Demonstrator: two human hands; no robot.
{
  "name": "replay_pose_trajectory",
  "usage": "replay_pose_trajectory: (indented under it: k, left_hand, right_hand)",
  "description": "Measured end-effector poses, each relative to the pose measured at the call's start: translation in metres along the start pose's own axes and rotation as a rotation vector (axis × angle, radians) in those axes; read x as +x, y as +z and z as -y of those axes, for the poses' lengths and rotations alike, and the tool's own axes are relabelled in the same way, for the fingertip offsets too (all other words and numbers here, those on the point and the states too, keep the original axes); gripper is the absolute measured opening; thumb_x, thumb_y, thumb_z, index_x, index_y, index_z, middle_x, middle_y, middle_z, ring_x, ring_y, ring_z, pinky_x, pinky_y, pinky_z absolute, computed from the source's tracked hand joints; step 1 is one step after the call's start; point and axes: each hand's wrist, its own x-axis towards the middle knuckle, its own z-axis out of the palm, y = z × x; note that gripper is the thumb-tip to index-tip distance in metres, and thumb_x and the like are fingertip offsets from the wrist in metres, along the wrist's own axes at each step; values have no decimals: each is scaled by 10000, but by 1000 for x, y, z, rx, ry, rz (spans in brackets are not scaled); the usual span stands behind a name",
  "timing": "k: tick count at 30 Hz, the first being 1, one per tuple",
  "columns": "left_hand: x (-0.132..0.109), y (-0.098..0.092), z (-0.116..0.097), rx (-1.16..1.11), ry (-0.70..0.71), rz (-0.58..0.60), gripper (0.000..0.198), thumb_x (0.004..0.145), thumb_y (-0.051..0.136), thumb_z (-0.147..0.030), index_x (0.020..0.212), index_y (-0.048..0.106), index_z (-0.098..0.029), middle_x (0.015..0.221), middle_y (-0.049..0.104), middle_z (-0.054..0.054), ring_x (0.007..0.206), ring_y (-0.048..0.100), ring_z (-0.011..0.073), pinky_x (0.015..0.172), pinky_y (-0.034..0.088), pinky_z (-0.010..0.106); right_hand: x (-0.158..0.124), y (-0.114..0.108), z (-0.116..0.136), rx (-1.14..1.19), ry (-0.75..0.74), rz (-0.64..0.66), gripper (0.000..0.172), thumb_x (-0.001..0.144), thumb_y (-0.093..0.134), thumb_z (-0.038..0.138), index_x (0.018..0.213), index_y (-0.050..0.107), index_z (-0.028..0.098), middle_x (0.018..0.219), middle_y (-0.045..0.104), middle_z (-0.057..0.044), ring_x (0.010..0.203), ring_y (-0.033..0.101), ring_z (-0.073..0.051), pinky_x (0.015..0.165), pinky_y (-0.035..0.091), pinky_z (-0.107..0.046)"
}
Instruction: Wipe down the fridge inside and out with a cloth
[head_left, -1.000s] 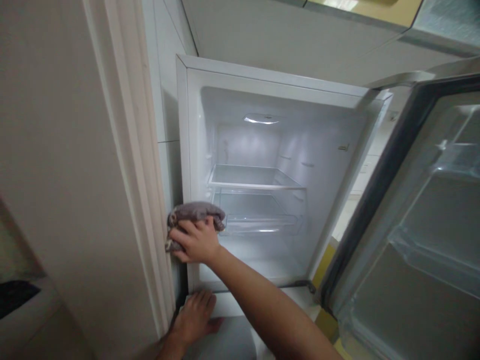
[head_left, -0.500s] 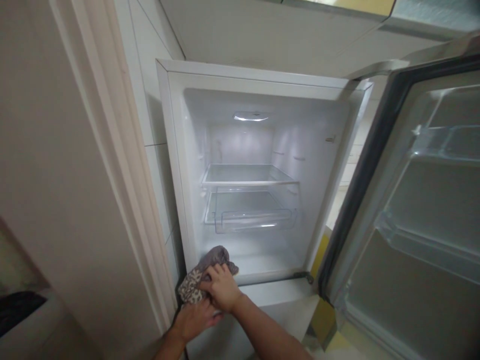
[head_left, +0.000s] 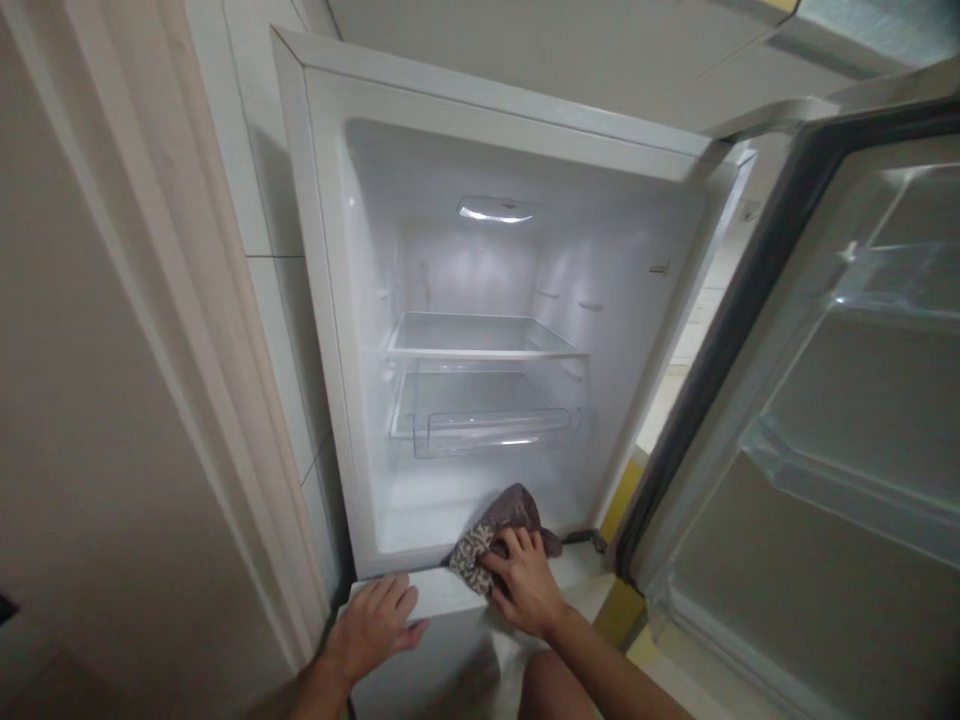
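Observation:
My right hand (head_left: 526,582) grips a bunched grey-brown patterned cloth (head_left: 506,512). It presses the cloth on the front bottom edge of the fridge compartment (head_left: 427,500), right of the middle. On the left, my left hand (head_left: 373,622) rests on the top edge of the lower fridge door (head_left: 442,595), thumb apart from the fingers and nothing in its grasp. Above the cloth, inside the lit compartment, are a glass shelf (head_left: 484,335) and a clear plastic drawer (head_left: 499,430).
The upper fridge door (head_left: 832,420) stands wide open on the right, with clear door bins (head_left: 855,490). A pale wooden door frame (head_left: 202,300) rises close on the left. My knee (head_left: 555,688) shows at the bottom.
My right hand has moved right with the cloth along the compartment's front edge. My left hand has come away from beside the cloth and now lies on the lower door's top. The view has shifted slightly.

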Motion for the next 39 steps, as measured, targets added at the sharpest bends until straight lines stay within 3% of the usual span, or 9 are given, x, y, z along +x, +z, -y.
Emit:
replay_pose_trajectory:
  k: [5, 8, 12, 17, 19, 22, 28, 33, 39]
  left_hand:
    - [1, -3, 1, -2, -3, -4, 330, 1024, 589, -539, 982, 677, -224, 992, 741, 58, 886, 681, 210, 791, 470, 334]
    - [1, -6, 2, 2, -14, -15, 380, 1054, 520, -541, 989, 691, -208, 976, 747, 76, 880, 693, 222, 783, 479, 341]
    - [2, -8, 3, 1, -8, -45, 415, 1075, 468, -513, 987, 714, -191, 978, 755, 93, 878, 712, 239, 791, 499, 360]
    - [1, -4, 4, -18, -8, -95, 344, 1049, 528, -483, 1010, 732, -208, 1004, 773, 84, 896, 726, 232, 805, 513, 348]
    - [2, -4, 3, -5, -14, -91, 347, 1045, 524, -489, 1000, 728, -212, 994, 772, 81, 881, 721, 229, 791, 516, 350]
    - [3, -5, 2, 9, -18, -61, 338, 1023, 547, -503, 981, 717, -214, 986, 768, 82, 867, 716, 233, 774, 515, 355]
    - [1, -5, 1, 15, -45, 1, 348, 994, 577, -532, 1017, 718, -214, 1022, 783, 88, 911, 723, 241, 802, 527, 353]
    - [-3, -2, 0, -5, -69, 10, 366, 1007, 536, -529, 1015, 724, -215, 1061, 784, 94, 966, 720, 240, 835, 535, 351]
    - [-2, 0, -3, -10, -68, -18, 390, 1021, 486, -518, 1026, 733, -216, 1050, 778, 104, 953, 715, 245, 832, 542, 360]
  right_hand:
    - [38, 10, 61, -34, -60, -30, 319, 949, 657, 432, 1211, 719, 262, 1398, 567, -123, 1297, 451, -355, 1102, 338, -605]
    - [45, 10, 73, -26, -81, -36, 312, 934, 665, 431, 1180, 740, 255, 1378, 579, -129, 1273, 475, -363, 1069, 378, -605]
    - [14, -3, 30, -12, -19, -40, 333, 930, 683, 423, 1240, 749, 321, 1408, 571, -91, 1294, 482, -345, 1072, 380, -551]
    - [-32, -12, -41, -54, 387, -155, 269, 919, 651, 258, 1149, 783, 304, 1356, 588, -112, 1287, 493, -341, 1069, 355, -514]
    - [-32, -7, -44, -73, 430, -194, 262, 908, 650, 236, 1130, 777, 294, 1349, 590, -121, 1292, 483, -352, 1075, 345, -525]
    - [-13, 6, -16, -87, 410, -213, 238, 892, 670, 257, 1115, 752, 272, 1323, 595, -137, 1281, 471, -369, 1079, 334, -555]
    - [25, 8, 44, -39, 124, -83, 330, 883, 684, 321, 1204, 696, 244, 1350, 568, -139, 1288, 461, -360, 1099, 329, -589]
    - [7, -17, 4, -9, -38, 18, 399, 909, 682, 419, 1302, 705, 353, 1450, 542, -79, 1356, 451, -326, 1151, 292, -557]
    - [-32, -10, -52, -45, 236, -108, 429, 869, 681, 354, 1294, 736, 342, 1519, 506, -101, 1423, 429, -347, 1246, 198, -549]
